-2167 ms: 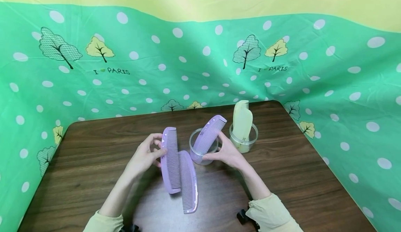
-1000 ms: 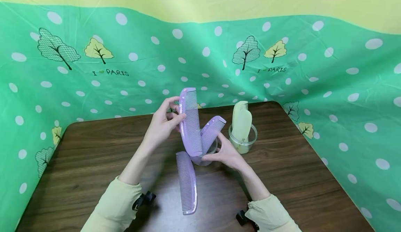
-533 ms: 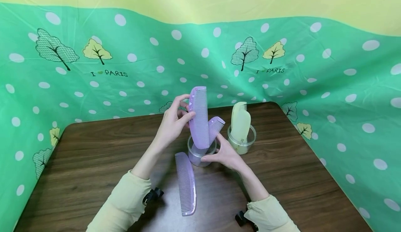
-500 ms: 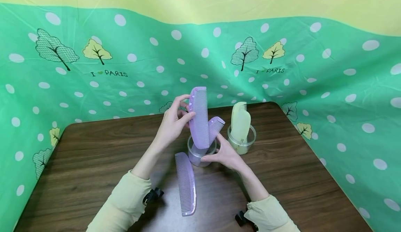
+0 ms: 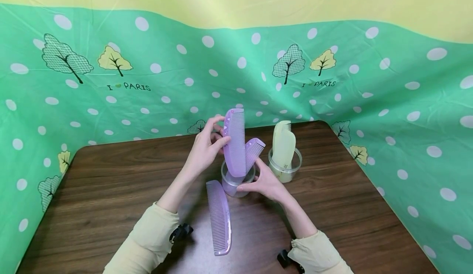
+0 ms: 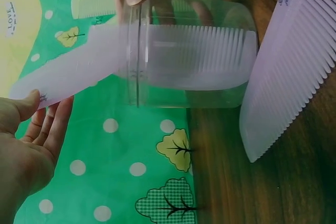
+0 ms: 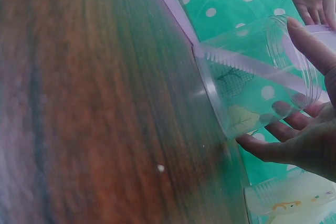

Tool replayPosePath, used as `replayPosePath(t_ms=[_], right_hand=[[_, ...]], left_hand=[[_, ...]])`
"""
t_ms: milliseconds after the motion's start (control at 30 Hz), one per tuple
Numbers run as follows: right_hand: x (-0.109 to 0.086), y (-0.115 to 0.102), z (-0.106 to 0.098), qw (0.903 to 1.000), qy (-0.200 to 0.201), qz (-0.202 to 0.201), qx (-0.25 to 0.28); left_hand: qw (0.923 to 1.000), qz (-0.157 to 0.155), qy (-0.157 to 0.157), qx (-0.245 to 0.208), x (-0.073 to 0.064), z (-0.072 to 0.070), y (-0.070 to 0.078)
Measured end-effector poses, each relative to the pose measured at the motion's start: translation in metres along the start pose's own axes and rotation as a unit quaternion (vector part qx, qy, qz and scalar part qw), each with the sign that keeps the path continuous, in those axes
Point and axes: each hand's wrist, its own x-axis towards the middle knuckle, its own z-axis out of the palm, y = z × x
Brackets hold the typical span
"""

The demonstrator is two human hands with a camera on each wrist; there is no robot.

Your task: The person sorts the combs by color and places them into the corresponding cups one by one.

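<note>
My left hand (image 5: 205, 142) pinches a purple comb (image 5: 235, 142) by its spine and holds it nearly upright. The comb's lower end is at the mouth of a clear jar (image 6: 210, 98); how far it dips in I cannot tell. My right hand (image 5: 267, 181) grips this jar, thumb in front and fingers on the far side. Inside the jar a second purple comb (image 5: 255, 148) leans to the right, its toothed lower part visible through the wall in the left wrist view. A third purple comb (image 5: 219, 218) lies on the table in front of the jar.
Behind and to the right stands another clear jar (image 5: 297, 163) with pale yellow-green combs (image 5: 283, 146) in it. The dark wooden table (image 5: 122, 192) backs onto a green dotted curtain (image 5: 177, 77), which also hangs along both sides.
My left hand has carried its comb up and right from beside the third comb to above the jar, then lowered it slightly. My right hand has stayed on the jar.
</note>
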Motion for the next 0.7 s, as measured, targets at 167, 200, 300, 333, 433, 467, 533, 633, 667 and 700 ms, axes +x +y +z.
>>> replayPosePath(t_ms=[167,200,300,333,433,467,533,633,667,700], right_hand=[[0.001,0.001,0.0,1.0,0.0,-0.002,-0.002],[0.001,0.001,0.0,1.0,0.0,-0.003,-0.003],[0.001,0.0,0.0,1.0,0.001,-0.002,-0.005],[0.001,0.0,0.0,1.0,0.001,-0.002,-0.005],[0.001,0.0,0.0,1.0,0.002,-0.002,-0.004],[0.001,0.0,0.0,1.0,0.002,-0.002,-0.004],[0.001,0.0,0.0,1.0,0.003,-0.002,-0.004],[0.001,0.0,0.0,1.0,0.001,-0.002,-0.002],[0.001,0.001,0.0,1.0,0.001,-0.002,-0.001],[0.001,0.001,0.0,1.0,0.0,-0.001,0.0]], left_hand=[[1.0,-0.003,-0.002,0.006,-0.001,0.002,-0.007],[1.0,-0.004,-0.004,0.005,-0.001,0.002,-0.008],[0.9999,-0.007,-0.008,0.006,-0.002,0.003,-0.011],[0.9999,-0.009,-0.01,0.005,-0.003,0.003,-0.012],[0.9998,-0.014,-0.014,0.005,-0.004,0.004,-0.014],[0.9998,-0.016,-0.015,0.003,-0.004,0.005,-0.015],[0.9997,-0.019,-0.017,0.0,-0.004,0.006,-0.017],[0.9996,-0.021,-0.019,-0.003,-0.005,0.006,-0.02],[0.9996,-0.021,-0.02,-0.003,-0.006,0.007,-0.02],[0.9996,-0.02,-0.021,-0.001,-0.006,0.007,-0.021]])
